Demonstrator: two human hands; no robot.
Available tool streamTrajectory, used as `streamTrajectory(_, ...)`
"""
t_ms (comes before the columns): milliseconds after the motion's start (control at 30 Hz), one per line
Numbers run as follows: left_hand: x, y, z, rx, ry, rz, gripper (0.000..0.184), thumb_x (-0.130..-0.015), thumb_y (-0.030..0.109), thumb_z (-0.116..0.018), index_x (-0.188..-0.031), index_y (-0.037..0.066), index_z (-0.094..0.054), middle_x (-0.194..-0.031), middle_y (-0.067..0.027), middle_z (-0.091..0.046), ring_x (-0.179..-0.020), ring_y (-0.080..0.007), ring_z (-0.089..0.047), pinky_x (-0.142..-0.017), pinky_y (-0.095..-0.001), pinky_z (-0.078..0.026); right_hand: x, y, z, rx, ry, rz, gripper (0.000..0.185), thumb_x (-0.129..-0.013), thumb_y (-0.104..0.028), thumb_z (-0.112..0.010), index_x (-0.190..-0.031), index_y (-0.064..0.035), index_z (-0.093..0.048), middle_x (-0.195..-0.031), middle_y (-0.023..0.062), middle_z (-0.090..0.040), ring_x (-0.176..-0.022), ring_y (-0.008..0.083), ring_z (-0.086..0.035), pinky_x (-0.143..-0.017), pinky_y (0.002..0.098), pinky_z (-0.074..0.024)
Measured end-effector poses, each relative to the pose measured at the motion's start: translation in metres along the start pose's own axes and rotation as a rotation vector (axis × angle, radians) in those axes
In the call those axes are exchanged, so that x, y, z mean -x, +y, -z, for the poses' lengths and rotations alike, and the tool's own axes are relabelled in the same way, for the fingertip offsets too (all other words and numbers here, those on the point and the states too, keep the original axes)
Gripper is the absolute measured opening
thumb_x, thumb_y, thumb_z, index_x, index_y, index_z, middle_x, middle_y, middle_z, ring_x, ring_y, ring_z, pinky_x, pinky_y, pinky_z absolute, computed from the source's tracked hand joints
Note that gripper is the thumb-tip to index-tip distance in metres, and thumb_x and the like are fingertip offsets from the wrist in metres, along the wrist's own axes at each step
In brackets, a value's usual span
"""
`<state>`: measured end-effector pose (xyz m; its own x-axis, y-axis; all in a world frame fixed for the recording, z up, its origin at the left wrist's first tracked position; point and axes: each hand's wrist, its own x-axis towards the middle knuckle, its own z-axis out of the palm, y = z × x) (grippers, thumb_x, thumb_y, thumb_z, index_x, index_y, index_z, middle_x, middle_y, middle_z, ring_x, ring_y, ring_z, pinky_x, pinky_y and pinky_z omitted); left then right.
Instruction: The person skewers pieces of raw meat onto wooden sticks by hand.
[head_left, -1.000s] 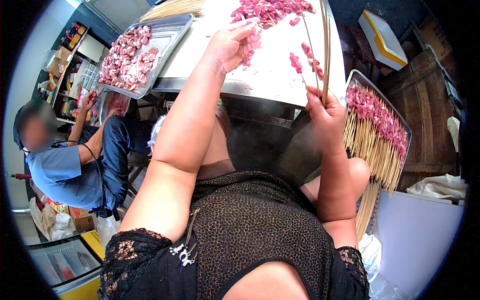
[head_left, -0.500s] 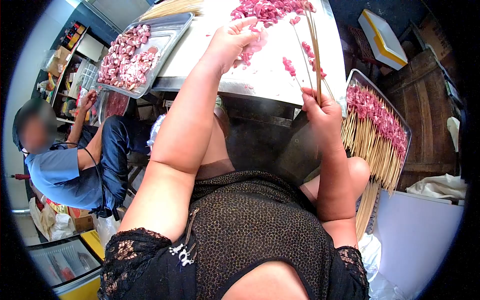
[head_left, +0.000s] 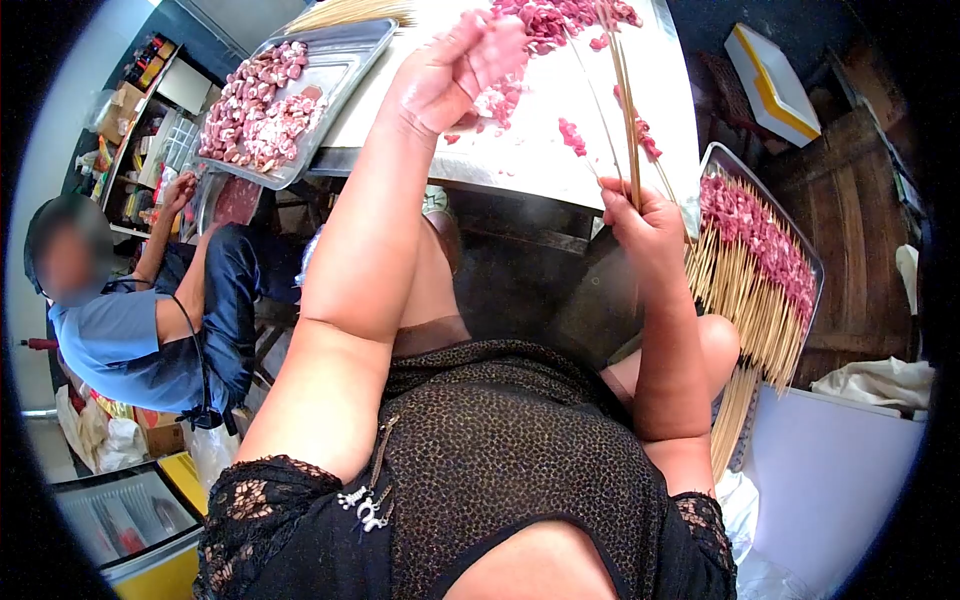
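Slender tan wooden skewers (head_left: pixel 629 120) fan from the right hand (head_left: pixel 648 222), closed around their near ends, upper right of the frame, probably bunched to free the left hand (head_left: pixel 462 72), blurred beside glossy pink meat pieces (head_left: pixel 553 24), top centre; its grip I can't tell.

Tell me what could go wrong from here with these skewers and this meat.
The right hand grips several thin brown wooden skewers in one bunch; one might slip out. The bare left hand is nearby, so a point could prick it. A small red meat scrap lies near the edge of the white tabletop, beside the left wrist; a sweep might knock it off.
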<state>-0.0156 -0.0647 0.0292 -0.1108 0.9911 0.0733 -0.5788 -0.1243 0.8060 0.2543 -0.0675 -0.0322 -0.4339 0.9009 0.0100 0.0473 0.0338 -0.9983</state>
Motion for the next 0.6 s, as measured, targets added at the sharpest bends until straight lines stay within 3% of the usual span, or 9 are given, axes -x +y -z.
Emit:
streamTrajectory(67,-0.005,0.002,0.006,0.200,0.106,-0.198,0.019,-0.092,0.015,-0.048,-0.100,-0.002,-0.052,-0.107,-0.0210,-0.059,-0.103,-0.0294,-0.058,-0.091,-0.0396,-0.049,0.000,0.002,0.000,-0.048,0.003,-0.048,0.018,-0.084,-0.011,-0.060,-0.099,-0.0005,-0.065,-0.067,-0.0031,-0.055,-0.058,0.0028,-0.046,-0.052,0.0174,-0.0362)
streamTrajectory(100,-0.007,0.003,0.007,0.164,0.140,-0.226,0.018,-0.092,0.013,-0.049,-0.098,-0.003,-0.053,-0.107,-0.0220,-0.059,-0.099,-0.0303,-0.060,-0.087,-0.0390,-0.052,0.000,0.002,0.000,-0.048,0.001,-0.046,0.018,-0.084,-0.011,-0.060,-0.099,-0.0005,-0.065,-0.067,-0.0031,-0.055,-0.058,0.0028,-0.046,-0.052,0.0174,-0.0362)
streamTrajectory(133,-0.007,0.000,0.007,0.164,0.140,-0.229,0.018,-0.092,0.013,-0.049,-0.098,-0.003,-0.053,-0.107,-0.0220,-0.059,-0.099,-0.0303,-0.060,-0.087,-0.0390,-0.052,0.001,0.003,0.000,-0.067,0.010,-0.024,0.019,-0.084,-0.011,-0.060,-0.099,-0.0002,-0.064,-0.067,-0.0030,-0.055,-0.059,0.0030,-0.047,-0.053,0.0173,-0.0364)
streamTrajectory(200,-0.006,-0.008,0.003,-0.123,0.227,-0.184,0.018,-0.091,0.012,-0.050,-0.098,-0.004,-0.054,-0.106,-0.0221,-0.059,-0.095,-0.0280,-0.062,-0.081,-0.0342,-0.055,0.003,0.002,0.000,-0.084,0.018,-0.004,0.019,-0.085,-0.011,-0.060,-0.100,0.0001,-0.064,-0.067,-0.0029,-0.055,-0.059,0.0032,-0.047,-0.054,0.0172,-0.0365)
streamTrajectory(267,-0.008,-0.011,0.001,-0.169,0.198,-0.157,0.018,-0.091,0.009,-0.050,-0.100,-0.005,-0.054,-0.104,-0.0212,-0.061,-0.091,-0.0255,-0.063,-0.078,-0.0307,-0.056,0.006,0.000,-0.002,-0.049,-0.027,0.104,0.019,-0.085,-0.011,-0.060,-0.099,0.0006,-0.064,-0.067,-0.0027,-0.055,-0.060,0.0036,-0.047,-0.054,0.0172,-0.0372)
streamTrajectory(333,-0.007,-0.013,-0.004,-0.255,0.213,-0.104,0.020,-0.091,0.008,-0.049,-0.106,-0.005,-0.053,-0.104,-0.0207,-0.061,-0.091,-0.0241,-0.064,-0.076,-0.0288,-0.056,0.006,-0.001,-0.002,-0.041,-0.018,0.077,0.019,-0.085,-0.011,-0.060,-0.099,0.0008,-0.064,-0.068,-0.0025,-0.055,-0.061,0.0038,-0.047,-0.055,0.0174,-0.0377)
streamTrajectory(467,-0.005,-0.013,-0.009,-0.196,0.173,-0.133,0.021,-0.089,0.013,-0.054,-0.097,-0.006,-0.059,-0.097,-0.0221,-0.063,-0.082,-0.0241,-0.066,-0.072,-0.0287,-0.056,0.004,0.003,-0.002,-0.036,0.006,0.045,0.019,-0.085,-0.011,-0.060,-0.099,0.0007,-0.064,-0.067,-0.0027,-0.055,-0.061,0.0040,-0.048,-0.056,0.0180,-0.0387)
streamTrajectory(533,-0.003,-0.010,-0.012,-0.133,0.141,-0.085,0.026,-0.093,0.013,-0.047,-0.110,-0.005,-0.052,-0.103,-0.0191,-0.062,-0.092,-0.0247,-0.063,-0.075,-0.0298,-0.056,0.004,0.004,-0.002,-0.031,0.018,0.045,0.019,-0.085,-0.011,-0.060,-0.099,0.0005,-0.064,-0.067,-0.0027,-0.055,-0.061,0.0039,-0.047,-0.056,0.0180,-0.0386)
streamTrajectory(600,-0.005,-0.012,-0.011,-0.113,0.137,-0.095,0.027,-0.093,0.014,-0.046,-0.111,-0.005,-0.052,-0.104,-0.0189,-0.061,-0.094,-0.0253,-0.063,-0.076,-0.0303,-0.055,0.004,0.003,-0.002,-0.026,0.030,0.043,0.019,-0.085,-0.011,-0.060,-0.099,0.0003,-0.064,-0.067,-0.0026,-0.055,-0.060,0.0038,-0.047,-0.055,0.0180,-0.0384)
